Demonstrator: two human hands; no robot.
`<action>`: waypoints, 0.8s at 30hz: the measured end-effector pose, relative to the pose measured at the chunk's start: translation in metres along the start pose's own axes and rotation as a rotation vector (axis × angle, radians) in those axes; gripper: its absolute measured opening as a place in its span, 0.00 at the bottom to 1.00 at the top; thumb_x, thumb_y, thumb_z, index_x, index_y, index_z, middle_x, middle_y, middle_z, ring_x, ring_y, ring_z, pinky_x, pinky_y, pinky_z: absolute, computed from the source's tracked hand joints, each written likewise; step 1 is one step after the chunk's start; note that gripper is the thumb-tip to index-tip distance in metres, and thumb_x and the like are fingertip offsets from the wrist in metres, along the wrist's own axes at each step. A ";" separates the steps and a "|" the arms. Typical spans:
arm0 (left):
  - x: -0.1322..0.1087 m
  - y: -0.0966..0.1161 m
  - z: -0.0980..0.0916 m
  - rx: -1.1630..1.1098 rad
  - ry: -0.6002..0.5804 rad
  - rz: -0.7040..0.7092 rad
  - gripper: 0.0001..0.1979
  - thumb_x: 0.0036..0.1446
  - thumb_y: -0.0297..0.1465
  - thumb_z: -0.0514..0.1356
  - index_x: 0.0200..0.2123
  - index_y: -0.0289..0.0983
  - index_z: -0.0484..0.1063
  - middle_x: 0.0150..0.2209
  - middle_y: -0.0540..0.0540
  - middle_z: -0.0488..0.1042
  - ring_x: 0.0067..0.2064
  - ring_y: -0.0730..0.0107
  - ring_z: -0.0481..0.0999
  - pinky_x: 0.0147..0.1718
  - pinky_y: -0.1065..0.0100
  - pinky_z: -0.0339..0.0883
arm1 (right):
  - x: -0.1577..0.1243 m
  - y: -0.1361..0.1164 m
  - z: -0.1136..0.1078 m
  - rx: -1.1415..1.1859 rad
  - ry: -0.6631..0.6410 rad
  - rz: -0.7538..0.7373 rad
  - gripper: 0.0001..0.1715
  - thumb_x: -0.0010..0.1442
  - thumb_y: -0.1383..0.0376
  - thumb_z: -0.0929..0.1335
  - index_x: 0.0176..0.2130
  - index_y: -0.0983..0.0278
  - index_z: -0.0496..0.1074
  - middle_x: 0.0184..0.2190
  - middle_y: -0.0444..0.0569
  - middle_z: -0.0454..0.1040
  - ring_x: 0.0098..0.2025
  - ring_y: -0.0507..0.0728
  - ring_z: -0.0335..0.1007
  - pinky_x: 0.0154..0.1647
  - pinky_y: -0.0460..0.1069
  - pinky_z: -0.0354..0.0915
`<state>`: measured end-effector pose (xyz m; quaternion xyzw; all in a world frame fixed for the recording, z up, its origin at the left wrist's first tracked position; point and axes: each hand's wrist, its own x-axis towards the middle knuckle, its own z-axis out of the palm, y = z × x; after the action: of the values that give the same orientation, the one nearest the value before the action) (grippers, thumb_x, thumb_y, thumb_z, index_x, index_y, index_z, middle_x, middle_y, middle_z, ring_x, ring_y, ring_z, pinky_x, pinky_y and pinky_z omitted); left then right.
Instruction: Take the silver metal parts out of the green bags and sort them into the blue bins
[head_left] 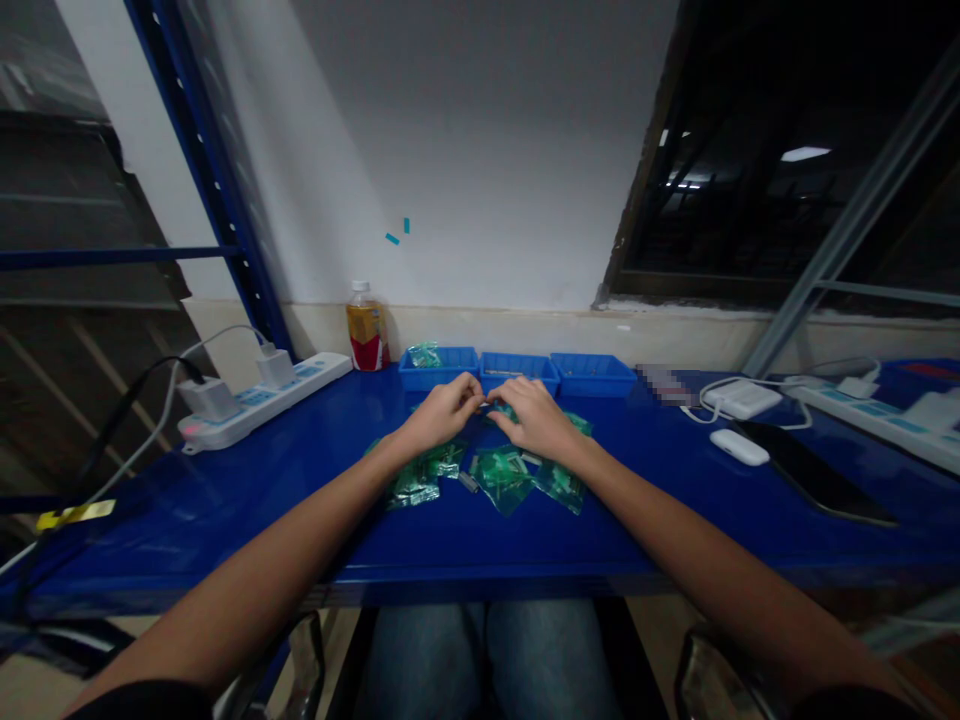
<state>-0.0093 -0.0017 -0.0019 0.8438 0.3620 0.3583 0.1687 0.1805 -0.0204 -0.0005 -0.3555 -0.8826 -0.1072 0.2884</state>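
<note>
My left hand [448, 410] and my right hand [532, 415] meet over the middle of the table, fingertips pinched close together. Something small and pale seems to sit between them, too small to name. Below and around the hands lie several green-tinted clear plastic packets [501, 478] with small parts inside. A small grey rectangular piece [468, 482] rests on the table among the packets. Just beyond my fingers stand three blue bins: a left bin [429, 378] holding a green packet, a middle bin [551, 376] partly hidden by my right hand, and a right bin [596, 385].
A drink bottle [366, 335] stands by the wall. White power strips lie left [270, 400] and right [885, 420], with plugs and cables. A black phone [814, 475], a white earbud case [739, 447] and a white charger [742, 398] occupy the right side of the blue table [300, 500].
</note>
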 end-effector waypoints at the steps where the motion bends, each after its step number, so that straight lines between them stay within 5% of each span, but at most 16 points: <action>1: 0.000 0.000 0.001 -0.022 -0.015 -0.003 0.06 0.61 0.33 0.50 0.36 0.36 0.62 0.30 0.48 0.72 0.32 0.70 0.72 0.32 0.70 0.62 | 0.000 0.001 0.001 -0.006 -0.001 0.005 0.08 0.61 0.63 0.65 0.42 0.63 0.68 0.38 0.50 0.72 0.43 0.59 0.63 0.42 0.52 0.54; 18: -0.001 0.012 0.000 0.091 0.052 0.006 0.13 0.62 0.36 0.50 0.37 0.34 0.69 0.34 0.47 0.75 0.34 0.69 0.72 0.34 0.69 0.62 | 0.000 0.004 0.003 0.010 0.107 0.071 0.13 0.61 0.58 0.64 0.43 0.64 0.69 0.39 0.52 0.72 0.42 0.59 0.64 0.41 0.52 0.56; 24: 0.001 0.007 -0.005 0.201 -0.072 -0.030 0.19 0.64 0.39 0.47 0.35 0.34 0.72 0.32 0.45 0.75 0.33 0.68 0.72 0.34 0.68 0.61 | 0.002 0.011 0.002 -0.053 0.104 0.100 0.13 0.64 0.60 0.61 0.39 0.63 0.70 0.38 0.51 0.71 0.42 0.59 0.63 0.41 0.51 0.55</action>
<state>-0.0092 -0.0056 0.0061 0.8633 0.4025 0.2871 0.1013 0.1862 -0.0105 -0.0009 -0.4006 -0.8444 -0.1340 0.3294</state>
